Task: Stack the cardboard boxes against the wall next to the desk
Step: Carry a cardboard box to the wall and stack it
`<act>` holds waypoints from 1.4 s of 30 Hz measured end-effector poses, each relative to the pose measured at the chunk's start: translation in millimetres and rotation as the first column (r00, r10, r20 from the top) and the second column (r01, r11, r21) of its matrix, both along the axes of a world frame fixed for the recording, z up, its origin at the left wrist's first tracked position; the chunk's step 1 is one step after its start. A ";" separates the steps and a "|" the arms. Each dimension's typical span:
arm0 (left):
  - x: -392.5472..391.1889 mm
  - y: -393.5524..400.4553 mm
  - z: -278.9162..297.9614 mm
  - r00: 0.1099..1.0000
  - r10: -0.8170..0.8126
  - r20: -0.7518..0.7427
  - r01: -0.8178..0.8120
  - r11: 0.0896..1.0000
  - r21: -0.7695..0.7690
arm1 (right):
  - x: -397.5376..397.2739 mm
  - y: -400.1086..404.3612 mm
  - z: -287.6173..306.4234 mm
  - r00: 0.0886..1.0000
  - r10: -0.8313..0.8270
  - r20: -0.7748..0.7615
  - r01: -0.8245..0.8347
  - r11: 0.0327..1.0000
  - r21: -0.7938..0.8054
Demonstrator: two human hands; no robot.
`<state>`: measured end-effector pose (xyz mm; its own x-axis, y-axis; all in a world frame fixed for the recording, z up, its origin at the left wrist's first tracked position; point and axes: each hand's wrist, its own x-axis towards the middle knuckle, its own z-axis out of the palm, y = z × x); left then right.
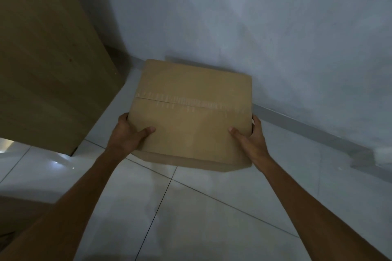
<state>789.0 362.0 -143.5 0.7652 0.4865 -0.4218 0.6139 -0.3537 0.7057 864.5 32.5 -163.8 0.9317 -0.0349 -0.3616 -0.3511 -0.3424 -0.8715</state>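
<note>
Pale floor tiles (201, 218) with dark grout lines fill the near part of the view and meet a grey-white wall (254, 27) at the far right, where a grey skirting strip (307, 129) runs along the wall's foot. At the left stands a tall wooden panel (42, 59), its foot on the floor. A closed cardboard box (191, 112), its top flaps meeting at a seam with pale tape marks across the middle, sits in the corner space between the wooden panel and the wall; its far edge lies close to the wall, though whether it touches cannot be told. Whether the box rests on the floor or is held just above it is also unclear. The left hand (127, 133) grips the near left corner, thumb laid on the top face and fingers wrapped down the left side. The right hand (252, 142) grips the near right corner likewise, thumb on top, fingers curled round the right side. Both bare forearms reach in from the near edge.
</note>
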 end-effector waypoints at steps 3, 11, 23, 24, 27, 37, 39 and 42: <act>-4.9 -5.7 1.8 0.999 -0.035 0.035 0.033 0.997 0.066 | -1.8 2.3 6.8 0.998 0.050 0.035 -0.047 0.996 -0.075; -36.8 -24.2 1.4 0.927 -0.364 -0.086 0.371 0.865 0.339 | -23.5 5.8 17.1 0.954 0.297 0.043 -0.265 0.900 -0.347; -36.8 -18.8 -7.0 0.861 -0.491 -0.135 0.496 0.748 0.441 | -32.6 13.0 15.6 0.893 0.447 -0.060 -0.414 0.761 -0.500; -34.6 -17.3 -6.5 0.862 -0.489 -0.135 0.494 0.749 0.442 | -32.4 14.3 15.7 0.892 0.449 -0.055 -0.410 0.751 -0.518; -26.6 -12.5 -5.4 0.866 -0.481 -0.135 0.487 0.753 0.442 | -32.6 18.9 15.7 0.878 0.478 -0.014 -0.388 0.694 -0.607; -8.0 5.0 -14.9 0.854 -0.506 -0.125 0.506 0.746 0.433 | -32.6 31.7 16.0 0.887 0.461 -0.015 -0.373 0.696 -0.614; -3.3 7.8 -15.5 0.851 -0.510 -0.126 0.511 0.747 0.426 | -30.9 34.4 16.5 0.889 0.457 -0.032 -0.377 0.690 -0.617; 4.0 10.3 -13.9 0.849 -0.511 -0.138 0.518 0.747 0.417 | -27.6 36.5 17.4 0.893 0.448 -0.047 -0.381 0.695 -0.610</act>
<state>793.0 372.3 -157.5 0.9473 0.1521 -0.2819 0.2605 -0.8779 0.4018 836.9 69.0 -146.4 0.9321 0.1899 -0.3085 0.0269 -0.8856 -0.4637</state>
